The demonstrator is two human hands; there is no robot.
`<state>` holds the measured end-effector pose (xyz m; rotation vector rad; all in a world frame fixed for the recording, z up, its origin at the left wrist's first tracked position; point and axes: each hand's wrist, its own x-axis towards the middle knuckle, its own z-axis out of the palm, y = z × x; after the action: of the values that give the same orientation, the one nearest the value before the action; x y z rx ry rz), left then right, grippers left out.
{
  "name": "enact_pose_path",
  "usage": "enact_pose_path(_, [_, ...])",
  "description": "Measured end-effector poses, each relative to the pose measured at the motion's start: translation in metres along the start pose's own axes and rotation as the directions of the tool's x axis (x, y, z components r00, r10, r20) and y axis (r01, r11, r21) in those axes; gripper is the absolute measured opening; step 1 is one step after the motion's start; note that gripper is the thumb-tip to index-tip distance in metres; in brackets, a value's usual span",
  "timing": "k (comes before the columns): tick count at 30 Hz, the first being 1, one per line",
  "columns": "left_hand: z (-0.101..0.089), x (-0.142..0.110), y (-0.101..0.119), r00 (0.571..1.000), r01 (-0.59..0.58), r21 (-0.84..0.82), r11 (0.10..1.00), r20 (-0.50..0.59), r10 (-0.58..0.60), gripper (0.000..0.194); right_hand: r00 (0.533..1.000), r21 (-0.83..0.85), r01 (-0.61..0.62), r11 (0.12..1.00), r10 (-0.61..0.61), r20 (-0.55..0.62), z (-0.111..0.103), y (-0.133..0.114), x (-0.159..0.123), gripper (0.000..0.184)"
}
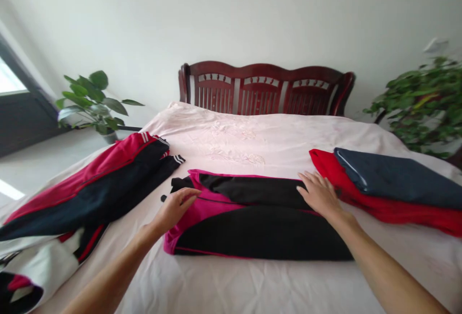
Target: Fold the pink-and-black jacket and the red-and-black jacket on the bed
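A black and magenta jacket (267, 232) lies folded lengthwise across the bed in front of me. Over its magenta left end is my left hand (179, 204), fingers stretched to the right and thumb slightly apart. Whether those fingers press on the cloth I cannot tell. My right hand (320, 193) is at the jacket's right part, palm down with fingers spread, and its forearm hides the jacket's right end. Neither hand grips anything that I can see.
Loose navy and red clothes (94, 184) with a white garment (54, 261) lie at left. A folded red garment (390, 209) with a navy one (404, 174) on top lies at right. Beyond the pink bedsheet (231, 148) stand a wooden bench back (260, 90) and potted plants (96, 99).
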<state>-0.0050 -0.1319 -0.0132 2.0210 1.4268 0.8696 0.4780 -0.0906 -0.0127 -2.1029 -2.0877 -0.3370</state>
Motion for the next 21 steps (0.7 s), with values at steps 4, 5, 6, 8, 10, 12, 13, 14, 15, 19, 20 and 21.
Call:
enact_pose_path(4, [-0.036,-0.052,-0.025,0.989,0.140,-0.029,0.990,-0.050,-0.141,0.026,0.933,0.230,0.343,0.911,-0.302,-0.194,-0.008,-0.062,-0.028,0.036])
enact_pose_path(5, [-0.040,-0.062,-0.029,0.990,0.135,-0.017,0.991,-0.029,-0.136,0.025,0.913,0.285,0.402,0.870,-0.357,-0.197,-0.010,-0.081,-0.036,0.034])
enact_pose_path(6, [-0.043,-0.071,-0.032,0.992,0.125,-0.004,0.992,0.006,-0.125,0.025,0.894,0.334,0.448,0.829,-0.405,-0.194,-0.011,-0.100,-0.043,0.032])
enact_pose_path(8, [-0.045,-0.084,-0.033,0.990,0.099,0.021,0.995,0.101,-0.100,0.024,0.859,0.411,0.509,0.757,-0.478,-0.184,-0.015,-0.135,-0.055,0.031])
enact_pose_path(10, [-0.044,-0.092,-0.032,0.980,0.041,0.040,0.998,0.191,-0.048,0.028,0.835,0.455,0.539,0.709,-0.522,-0.175,-0.019,-0.163,-0.061,0.031])
enact_pose_path(12, [-0.041,-0.094,-0.030,0.965,-0.036,0.081,0.996,0.263,0.014,0.043,0.824,0.465,0.548,0.695,-0.543,-0.160,-0.022,-0.184,-0.064,0.030])
enact_pose_path(13, [-0.040,-0.094,-0.028,0.958,-0.069,0.113,0.991,0.286,0.034,0.051,0.822,0.456,0.551,0.699,-0.550,-0.148,-0.023,-0.192,-0.064,0.030])
enact_pose_path(14, [-0.039,-0.094,-0.027,0.952,-0.094,0.148,0.984,0.304,0.045,0.056,0.818,0.437,0.555,0.708,-0.559,-0.135,-0.023,-0.199,-0.064,0.030])
enact_pose_path(15, [-0.038,-0.093,-0.026,0.948,-0.111,0.183,0.977,0.315,0.049,0.059,0.817,0.411,0.557,0.722,-0.564,-0.119,-0.022,-0.204,-0.064,0.030])
enact_pose_path(19, [-0.039,-0.089,-0.020,0.955,-0.169,0.289,0.942,0.285,0.084,0.046,0.840,0.323,0.529,0.785,-0.539,-0.067,-0.014,-0.213,-0.062,0.012])
enact_pose_path(20, [-0.040,-0.088,-0.017,0.956,-0.192,0.307,0.932,0.273,0.107,0.039,0.849,0.326,0.516,0.792,-0.523,-0.073,-0.010,-0.213,-0.062,0.009])
enact_pose_path(21, [-0.041,-0.087,-0.015,0.956,-0.216,0.320,0.922,0.263,0.133,0.031,0.859,0.341,0.501,0.795,-0.504,-0.087,-0.007,-0.211,-0.062,0.007])
